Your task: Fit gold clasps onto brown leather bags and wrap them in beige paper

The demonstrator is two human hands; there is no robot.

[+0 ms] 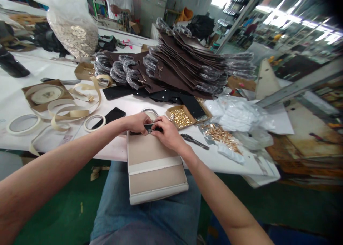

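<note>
A beige bag panel [152,150] with cream edges and a cream cross strip slopes from the table's front edge onto my lap. Across its far end lies a black strip [136,133], with a small shiny metal fitting [149,130] near its middle. My left hand [137,123] is closed at the strip, thumb and fingers pressing beside the fitting. From the other side my right hand [168,132] bends over the strip with its fingertips pinched together close to the fitting. What lies between those right fingertips is too small to make out.
A cardboard box of gold studs [181,118], a black cutter knife [194,141] and loose gold pieces [224,137] lie right of my hands. Tape rolls [94,123] and a black phone [114,116] lie left. Stacked dark brown panels [179,64] stand behind.
</note>
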